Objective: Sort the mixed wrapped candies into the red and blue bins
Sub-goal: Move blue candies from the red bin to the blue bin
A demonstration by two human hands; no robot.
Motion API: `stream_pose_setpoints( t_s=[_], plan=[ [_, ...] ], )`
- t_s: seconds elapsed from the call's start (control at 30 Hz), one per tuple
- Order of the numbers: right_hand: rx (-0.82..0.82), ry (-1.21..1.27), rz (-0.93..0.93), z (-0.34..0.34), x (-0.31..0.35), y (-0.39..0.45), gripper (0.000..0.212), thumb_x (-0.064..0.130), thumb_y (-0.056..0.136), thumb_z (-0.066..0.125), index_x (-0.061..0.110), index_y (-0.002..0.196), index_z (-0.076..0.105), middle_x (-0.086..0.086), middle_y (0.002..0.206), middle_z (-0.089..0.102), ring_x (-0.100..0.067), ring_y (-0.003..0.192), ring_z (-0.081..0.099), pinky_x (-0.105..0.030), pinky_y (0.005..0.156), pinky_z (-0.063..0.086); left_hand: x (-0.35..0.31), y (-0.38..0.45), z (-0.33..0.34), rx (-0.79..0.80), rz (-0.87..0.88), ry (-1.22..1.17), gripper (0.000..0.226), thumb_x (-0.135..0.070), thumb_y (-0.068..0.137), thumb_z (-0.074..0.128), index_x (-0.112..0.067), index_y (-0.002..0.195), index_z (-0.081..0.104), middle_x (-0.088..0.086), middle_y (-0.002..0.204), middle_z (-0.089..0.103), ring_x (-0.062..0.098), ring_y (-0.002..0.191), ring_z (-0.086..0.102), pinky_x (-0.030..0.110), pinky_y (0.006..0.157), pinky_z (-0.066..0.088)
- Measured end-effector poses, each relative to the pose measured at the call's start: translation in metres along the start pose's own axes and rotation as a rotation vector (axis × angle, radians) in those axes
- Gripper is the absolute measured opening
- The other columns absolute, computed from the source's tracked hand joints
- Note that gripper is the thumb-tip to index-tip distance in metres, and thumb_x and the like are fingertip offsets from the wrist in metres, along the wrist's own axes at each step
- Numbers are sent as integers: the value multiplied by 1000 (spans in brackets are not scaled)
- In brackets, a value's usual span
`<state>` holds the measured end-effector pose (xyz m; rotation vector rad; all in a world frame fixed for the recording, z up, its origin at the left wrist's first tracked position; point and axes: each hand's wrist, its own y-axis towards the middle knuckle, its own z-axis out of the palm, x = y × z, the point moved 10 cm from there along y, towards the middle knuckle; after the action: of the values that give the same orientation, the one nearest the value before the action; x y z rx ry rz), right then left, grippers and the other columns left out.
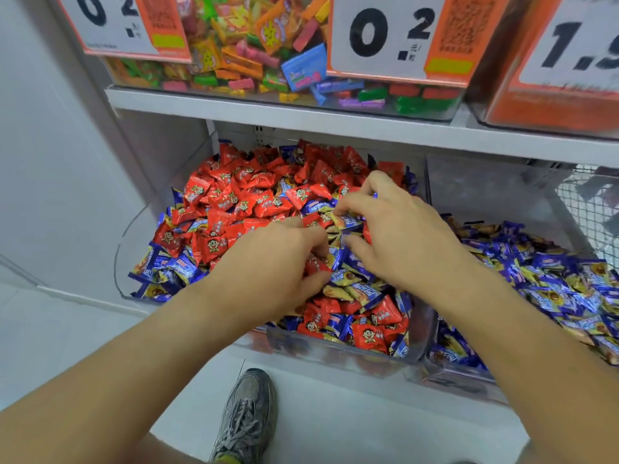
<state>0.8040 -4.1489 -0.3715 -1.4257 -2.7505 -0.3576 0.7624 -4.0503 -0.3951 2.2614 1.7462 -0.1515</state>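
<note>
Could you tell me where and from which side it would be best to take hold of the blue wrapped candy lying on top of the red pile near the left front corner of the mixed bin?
Probably pinch the blue-and-gold foil-wrapped candy across its puffed middle, coming straight down from above. It lies flat on top, clear of both hands, with clear plastic bin wall close on its left.

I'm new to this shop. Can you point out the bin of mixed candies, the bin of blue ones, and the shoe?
mixed candy bin [341, 354], head view, its clear front wall.
blue candy bin [459, 380], head view, its front wall.
shoe [248, 413], head view, its laces.
</note>
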Motion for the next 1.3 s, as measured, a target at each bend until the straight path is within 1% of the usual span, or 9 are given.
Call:
stream_pose_setpoints(
  t_s=[0.17,0.4,0.57,0.67,0.8,1.0,1.07,1.2,1.3],
  plan=[
    [-25,28,-74,-2,4,0,28,33,93,65,27,121,66,8,125,58,-24,108,62,-44,85,52,9,2,-3,21,-68,206,54,-61,80,67,-40,128,55,-9,94,38,20,89,57,31,63,39],
    [83,-113,-83,10,10,1,60,51,89,66,43,143,42,9,123,51,-25,106,60,-39,81,46,-2,3,-3,-70,-39,160,46,-65,82,58,-29,110,63,-3,99,50,23,84,61,36,66,51],
    [-3,-42,-50,2,3,1,35,43,95,60,37,129,60,8,115,59,-25,108,61,-38,82,49,6,2,-9,-97,-62,79,36,-58,90,48,-31,90,71,-9,81,43,18,72,57,30,59,43],
    [-95,149,12,-9,-10,-5,33,42,94,62,32,126,64,9,117,66,-19,111,60,-40,90,51,8,6,-11,-91,-74,77,33,-58,88,55,-32,100,70,-10,85,44,18,76,58,30,61,46],
    [-237,437,137,-33,-34,-18,28,45,94,63,31,117,68,14,104,71,0,82,60,-22,78,46,-1,15,-1,-8,-47,142,55,-60,82,65,-29,127,60,-6,103,44,20,92,59,30,67,44],
    [-114,593,163,-26,-33,-30,20,40,99,55,37,118,58,-10,79,68,-15,46,46,-29,54,42,2,23,6,44,-75,165,58,-58,77,72,-25,124,62,-2,111,46,24,90,61,34,68,49],
    [-61,619,173,-19,-29,-33,17,36,101,52,43,117,52,-17,72,66,-27,51,54,-39,54,45,0,25,7,50,-75,157,49,-53,78,72,-24,117,66,-2,108,45,23,86,61,32,63,45],
    [-3,692,199,-14,-27,-35,17,26,102,49,37,114,52,-4,70,71,-9,55,69,-33,61,55,0,24,5,35,-73,80,37,-43,75,74,-25,105,63,-6,101,43,20,78,58,28,56,39],
    [24,718,216,-14,-27,-37,21,19,102,47,37,111,54,-3,76,73,-13,60,73,-42,66,60,0,21,0,11,-56,27,32,-39,72,75,-27,94,56,-8,93,48,17,74,54,28,55,34]
  ],
)
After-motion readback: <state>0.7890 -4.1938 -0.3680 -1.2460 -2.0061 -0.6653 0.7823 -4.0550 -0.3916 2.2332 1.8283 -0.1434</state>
